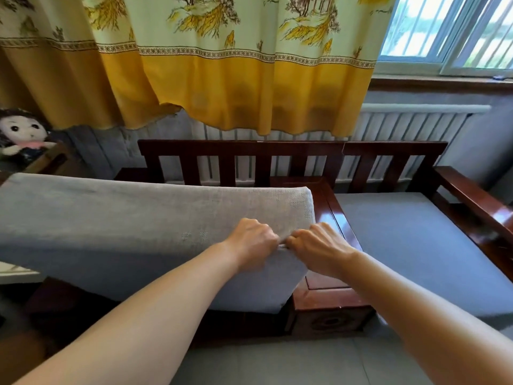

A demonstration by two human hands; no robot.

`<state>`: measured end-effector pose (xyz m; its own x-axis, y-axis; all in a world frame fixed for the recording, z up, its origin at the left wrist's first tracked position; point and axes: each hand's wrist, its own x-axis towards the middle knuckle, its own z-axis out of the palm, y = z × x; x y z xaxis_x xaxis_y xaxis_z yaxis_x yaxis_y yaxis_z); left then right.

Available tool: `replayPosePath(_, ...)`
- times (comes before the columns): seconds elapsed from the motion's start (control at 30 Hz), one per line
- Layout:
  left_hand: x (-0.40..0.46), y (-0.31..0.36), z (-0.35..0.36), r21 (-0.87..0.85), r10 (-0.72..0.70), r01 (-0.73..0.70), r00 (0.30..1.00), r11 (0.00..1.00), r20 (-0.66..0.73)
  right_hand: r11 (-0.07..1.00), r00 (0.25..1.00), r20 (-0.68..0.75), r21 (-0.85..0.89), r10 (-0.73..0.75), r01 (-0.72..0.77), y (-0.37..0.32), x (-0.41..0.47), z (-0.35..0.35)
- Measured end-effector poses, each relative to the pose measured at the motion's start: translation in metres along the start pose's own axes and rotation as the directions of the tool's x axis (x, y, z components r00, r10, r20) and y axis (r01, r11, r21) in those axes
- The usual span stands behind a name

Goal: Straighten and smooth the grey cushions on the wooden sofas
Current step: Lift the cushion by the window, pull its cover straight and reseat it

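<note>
A long grey cushion (116, 226) is lifted off the dark wooden sofa (249, 154), its right end raised and tilted toward me. My left hand (252, 245) and my right hand (319, 245) sit close together at that right end, fingers curled and pinching the cover fabric at its edge. A second grey cushion (410, 245) lies flat on the seat to the right, beside a glossy wooden divider (333, 209).
A yellow patterned curtain (222, 79) hangs behind the sofa over a white radiator (402, 123). A plush doll (22, 134) sits at the far left. The wooden armrest (477, 201) bounds the right side. Grey floor (277, 362) lies below.
</note>
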<state>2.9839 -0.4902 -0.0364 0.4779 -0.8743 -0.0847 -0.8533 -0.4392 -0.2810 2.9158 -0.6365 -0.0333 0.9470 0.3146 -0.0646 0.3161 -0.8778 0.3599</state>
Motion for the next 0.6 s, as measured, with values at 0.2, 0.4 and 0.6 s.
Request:
replayPosePath(0.2,0.076,-0.041,0.000,-0.101,-0.170,0.164,0.984,0.981,-0.051,0.995,0.998,-0.002,0.078,0.064,-0.064,0.073,0.066,0.022)
replayPosePath(0.4,0.123,-0.093,0.016,-0.204,-0.342,0.316,0.934,0.926,-0.104,0.988,0.994,-0.066,0.135,0.086,-0.076,0.126,0.129,0.037)
replayPosePath(0.6,0.126,-0.141,0.034,-0.249,-0.490,0.446,0.857,0.860,-0.160,0.976,0.976,-0.101,0.129,0.191,-0.177,0.155,0.166,0.042)
